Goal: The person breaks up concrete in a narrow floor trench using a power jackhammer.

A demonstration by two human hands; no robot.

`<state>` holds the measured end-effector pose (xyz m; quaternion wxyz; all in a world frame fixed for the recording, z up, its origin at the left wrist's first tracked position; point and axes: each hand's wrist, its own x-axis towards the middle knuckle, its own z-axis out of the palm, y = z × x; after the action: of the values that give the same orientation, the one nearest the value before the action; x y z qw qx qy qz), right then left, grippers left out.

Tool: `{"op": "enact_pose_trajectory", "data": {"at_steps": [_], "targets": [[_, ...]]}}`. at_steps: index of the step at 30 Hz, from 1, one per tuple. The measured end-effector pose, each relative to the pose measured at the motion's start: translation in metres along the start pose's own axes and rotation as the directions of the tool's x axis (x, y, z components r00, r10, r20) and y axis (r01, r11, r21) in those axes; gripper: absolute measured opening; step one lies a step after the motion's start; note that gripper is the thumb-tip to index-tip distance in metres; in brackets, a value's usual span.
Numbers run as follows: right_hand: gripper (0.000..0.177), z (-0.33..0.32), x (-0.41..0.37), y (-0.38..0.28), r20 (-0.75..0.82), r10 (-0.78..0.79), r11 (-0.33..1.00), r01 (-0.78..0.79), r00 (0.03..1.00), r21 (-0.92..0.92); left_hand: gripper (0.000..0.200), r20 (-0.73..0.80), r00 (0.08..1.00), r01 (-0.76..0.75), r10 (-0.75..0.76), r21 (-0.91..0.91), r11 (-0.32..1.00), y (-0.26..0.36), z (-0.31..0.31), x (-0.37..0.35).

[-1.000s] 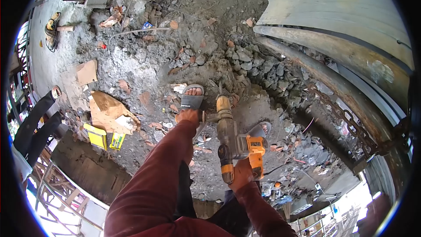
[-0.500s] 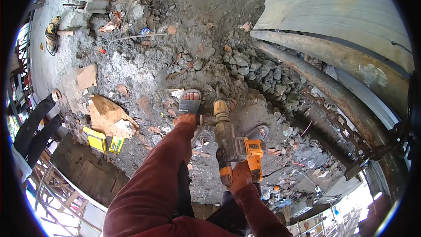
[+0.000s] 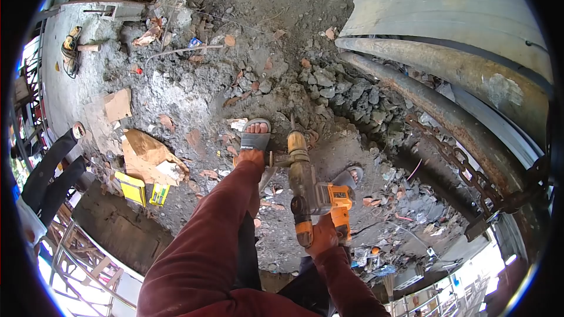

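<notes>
An orange-and-grey rotary hammer points away from me, its chisel bit angled down at the broken ground. My right hand is wrapped round its rear handle. On the left, my left hand is closed round the side handle that sticks out from the front collar. Rubble and dirt surround the tip. My sandalled left foot is planted just left of the bit, and the right foot stands beside the tool's body.
Chunks of broken concrete lie ahead to the right. Rusty pipes and a heavy chain run along the right. Cardboard and a yellow package lie left. Another corded tool rests far left; a person's legs are nearby.
The view has shifted slightly. Both hands keep their grip on the rotary hammer, and the tool stays almost in the same place.
</notes>
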<state>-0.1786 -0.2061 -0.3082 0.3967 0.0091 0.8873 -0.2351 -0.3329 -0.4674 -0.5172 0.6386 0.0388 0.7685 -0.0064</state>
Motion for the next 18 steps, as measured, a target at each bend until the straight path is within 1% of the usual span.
{"op": "enact_pose_trajectory", "data": {"at_steps": [3, 5, 6, 8, 9, 11, 12, 13, 15, 17, 18], "targets": [[0.026, -0.007, 0.005, -0.003, -0.003, -0.001, 0.999, 0.001, 1.000, 0.042, 0.028, -0.023, 0.999, 0.040, -0.041, -0.020, 0.999, 0.000, -0.002, 0.004], [0.028, -0.012, 0.006, -0.006, 0.125, 0.048, 0.997, -0.055, 0.991, 0.053, 0.028, -0.024, 0.998, 0.053, -0.054, -0.038, 0.998, 0.000, -0.001, 0.007], [0.028, -0.016, 0.008, -0.007, 0.123, 0.048, 0.997, -0.055, 0.991, 0.053, 0.028, -0.026, 0.998, 0.053, -0.054, -0.038, 0.998, -0.001, -0.001, 0.009], [0.032, -0.021, 0.014, -0.008, 0.069, -0.011, 0.998, 0.006, 0.998, 0.068, 0.031, -0.043, 0.999, 0.033, -0.033, -0.002, 0.999, -0.002, -0.001, 0.013], [0.032, -0.021, 0.015, -0.007, 0.070, -0.014, 0.998, 0.010, 0.997, 0.067, 0.031, -0.044, 0.998, 0.035, -0.036, -0.004, 0.999, -0.003, -0.001, 0.015], [0.035, -0.027, 0.022, -0.005, 0.240, 0.096, 0.993, -0.111, 0.966, 0.047, 0.032, -0.026, 0.998, 0.047, -0.049, -0.067, 0.997, -0.003, -0.007, 0.019], [0.035, -0.032, 0.026, -0.005, 0.239, 0.094, 0.993, -0.108, 0.967, 0.045, 0.032, -0.029, 0.998, 0.048, -0.050, -0.069, 0.996, -0.003, -0.008, 0.020], [0.035, -0.036, 0.029, -0.005, 0.162, 0.024, 0.999, -0.031, 0.987, 0.040, 0.033, -0.043, 0.998, 0.036, -0.039, -0.071, 0.997, -0.003, -0.008, 0.019], [0.035, -0.054, 0.039, -0.009, 0.087, -0.047, 0.999, 0.045, 0.995, 0.025, 0.033, -0.056, 0.998, 0.021, -0.026, -0.076, 0.997, 0.000, -0.011, 0.018], [0.028, -0.074, 0.050, -0.014, 0.132, 0.017, 1.000, -0.015, 0.991, -0.010, 0.034, -0.100, 0.994, 0.029, -0.042, -0.124, 0.992, 0.001, -0.014, 0.017], [0.028, -0.085, 0.058, -0.018, 0.132, 0.015, 1.000, -0.014, 0.991, -0.013, 0.034, -0.101, 0.994, 0.029, -0.042, -0.127, 0.991, -0.002, 0.001, 0.032]]}}
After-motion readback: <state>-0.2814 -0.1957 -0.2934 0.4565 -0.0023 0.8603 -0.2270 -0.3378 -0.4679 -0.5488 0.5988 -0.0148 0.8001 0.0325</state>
